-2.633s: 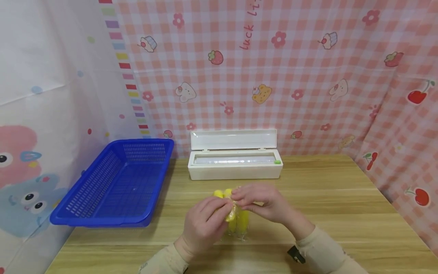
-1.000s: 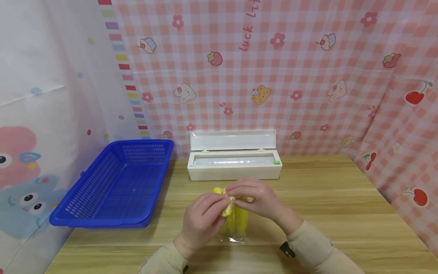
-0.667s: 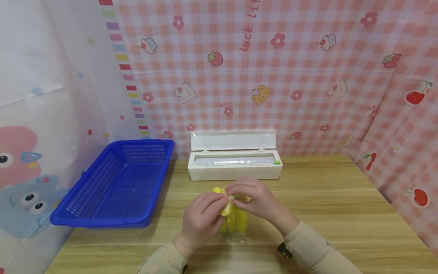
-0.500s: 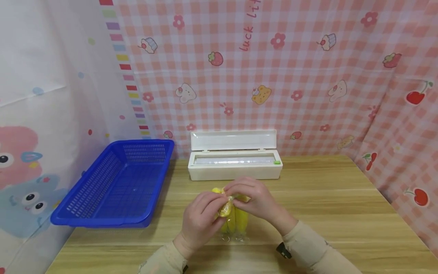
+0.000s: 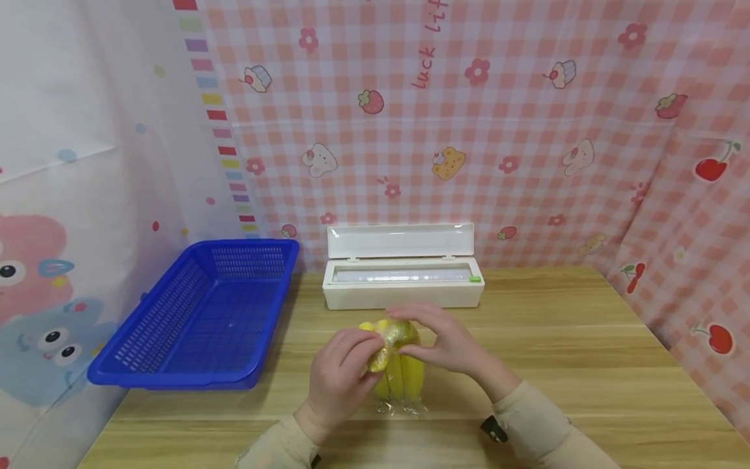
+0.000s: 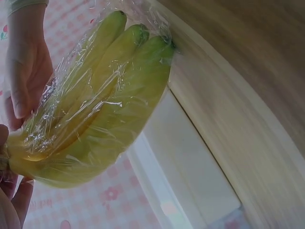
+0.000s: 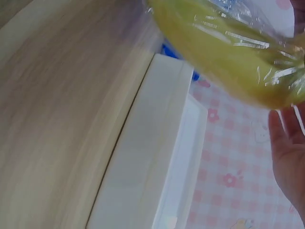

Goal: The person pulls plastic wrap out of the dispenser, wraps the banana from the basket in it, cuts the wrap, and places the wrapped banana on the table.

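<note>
A bunch of bananas (image 5: 404, 378) in clear plastic wrap is held above the table in the head view. My left hand (image 5: 340, 371) grips it by the stem end, where the wrap is gathered. In the left wrist view the banana bunch (image 6: 109, 95) points its greenish tips away from the hand, with loose film sticking out past them. My right hand (image 5: 448, 342) is at the bunch's right side, fingers and thumb spread apart. In the right wrist view the extended fingers of that right hand (image 7: 290, 157) are at the bunch's edge; contact is unclear.
Behind the hands stands a white plastic wrap dispenser (image 5: 401, 298), lid raised, with a roll of film inside and a green slider at its right end. A blue basket (image 5: 252, 374) sits at the left of the wooden table (image 5: 556, 339). Patterned cloth hangs behind.
My right hand's fingers have spread and drawn off the stem end, where they worked close to the left hand. My left hand keeps its grip, and more of the wrapped bunch shows.
</note>
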`<state>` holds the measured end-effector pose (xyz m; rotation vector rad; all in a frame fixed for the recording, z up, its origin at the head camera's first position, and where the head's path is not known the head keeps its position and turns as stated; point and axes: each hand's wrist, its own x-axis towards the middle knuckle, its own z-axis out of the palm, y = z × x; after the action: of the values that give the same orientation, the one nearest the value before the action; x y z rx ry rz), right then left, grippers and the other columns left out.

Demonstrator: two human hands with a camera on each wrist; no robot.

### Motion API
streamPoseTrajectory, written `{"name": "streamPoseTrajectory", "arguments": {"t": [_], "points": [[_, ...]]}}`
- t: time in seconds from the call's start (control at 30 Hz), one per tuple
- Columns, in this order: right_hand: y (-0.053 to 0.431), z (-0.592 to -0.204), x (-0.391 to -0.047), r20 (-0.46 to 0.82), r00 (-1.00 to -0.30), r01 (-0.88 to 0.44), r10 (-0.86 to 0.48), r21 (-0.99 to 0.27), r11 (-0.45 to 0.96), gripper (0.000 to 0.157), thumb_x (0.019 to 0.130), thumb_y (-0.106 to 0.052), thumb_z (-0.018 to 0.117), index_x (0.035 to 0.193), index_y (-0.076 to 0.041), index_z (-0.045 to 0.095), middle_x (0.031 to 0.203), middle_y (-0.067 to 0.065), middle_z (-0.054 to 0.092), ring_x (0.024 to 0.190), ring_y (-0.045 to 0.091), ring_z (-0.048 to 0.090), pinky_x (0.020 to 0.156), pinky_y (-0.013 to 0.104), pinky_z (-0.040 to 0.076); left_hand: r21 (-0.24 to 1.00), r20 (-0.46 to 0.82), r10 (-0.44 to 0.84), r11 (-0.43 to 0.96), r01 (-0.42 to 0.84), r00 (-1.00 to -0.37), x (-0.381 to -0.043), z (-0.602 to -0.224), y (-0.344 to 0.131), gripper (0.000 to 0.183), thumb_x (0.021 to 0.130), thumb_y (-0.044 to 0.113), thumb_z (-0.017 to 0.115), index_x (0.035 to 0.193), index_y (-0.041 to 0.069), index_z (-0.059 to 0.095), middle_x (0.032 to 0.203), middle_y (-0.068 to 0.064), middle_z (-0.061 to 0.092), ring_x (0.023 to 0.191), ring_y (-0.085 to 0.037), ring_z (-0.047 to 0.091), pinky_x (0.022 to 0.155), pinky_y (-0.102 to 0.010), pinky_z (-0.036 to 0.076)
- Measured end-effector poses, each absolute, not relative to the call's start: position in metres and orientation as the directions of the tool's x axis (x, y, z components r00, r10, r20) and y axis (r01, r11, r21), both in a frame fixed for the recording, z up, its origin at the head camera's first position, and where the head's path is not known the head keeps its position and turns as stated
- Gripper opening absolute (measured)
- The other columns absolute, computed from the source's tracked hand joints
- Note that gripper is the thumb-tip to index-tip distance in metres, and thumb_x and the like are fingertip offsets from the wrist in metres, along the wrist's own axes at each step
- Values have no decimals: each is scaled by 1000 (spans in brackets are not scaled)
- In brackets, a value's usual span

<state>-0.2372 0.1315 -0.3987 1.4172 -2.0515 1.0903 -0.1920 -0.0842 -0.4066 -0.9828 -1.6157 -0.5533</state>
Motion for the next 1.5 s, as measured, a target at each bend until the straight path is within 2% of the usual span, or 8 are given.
{"name": "streamPoseTrajectory", "arguments": {"t": [0.33,0.43,0.57,0.83,1.07,1.23,1.37,1.5], "points": [[146,-411,-239,497,-632,-731,-595,-637,245,54,84,-7,79,133,-2,57,130,11,61,117,25,59,95,46,52,-130,950,308,541,831,-52,-192,-407,-89,15,86,9,62,95,0,69,94,-9,68,80,-24,66,76,-31,58],[147,-414,-240,443,-661,-684,-606,-687,244,53,85,-7,78,133,-1,57,127,11,63,112,25,62,93,47,53,-125,951,305,538,833,-54,-192,-407,-89,15,90,12,62,95,0,68,93,-9,68,80,-24,66,75,-31,58],[146,-418,-241,399,-676,-653,-619,-714,253,49,86,-6,76,131,0,58,122,11,66,104,26,65,90,40,55,-111,956,288,543,832,-60,-192,-407,-90,21,95,20,65,94,0,69,92,-8,67,78,-23,65,74,-31,57],[143,-421,-239,369,-696,-628,-617,-729,273,43,88,-8,75,127,2,60,116,13,67,96,25,67,82,33,58,-95,954,289,560,823,-86,-192,-406,-91,27,96,27,66,95,1,68,92,-8,66,78,-22,65,73,-31,57],[141,-417,-235,337,-755,-580,-563,-743,334,39,85,-7,77,120,-1,62,107,7,66,94,25,64,77,31,58,-35,944,284,586,810,-165,-191,-407,-96,30,95,32,66,98,1,68,92,-8,65,77,-21,63,66,-29,56],[141,-409,-233,366,-765,-601,-530,-701,384,36,82,-8,79,115,-2,64,102,4,63,90,20,61,74,30,58,10,936,271,613,790,-223,-192,-410,-98,25,95,26,65,100,3,70,93,-8,66,79,-22,64,65,-31,57],[140,-405,-232,381,-768,-616,-515,-659,432,36,81,-10,80,113,-4,64,101,2,61,88,16,59,73,29,58,46,925,261,643,765,-275,-193,-411,-99,17,87,16,69,98,3,70,92,-9,67,79,-22,65,64,-32,57],[138,-400,-232,398,-763,-635,-510,-609,475,35,79,-11,81,110,-5,65,97,-1,61,86,14,58,71,30,58,104,884,267,690,717,-385,-194,-412,-100,21,78,11,73,98,6,69,93,-6,66,78,-20,64,60,-31,56]]}}
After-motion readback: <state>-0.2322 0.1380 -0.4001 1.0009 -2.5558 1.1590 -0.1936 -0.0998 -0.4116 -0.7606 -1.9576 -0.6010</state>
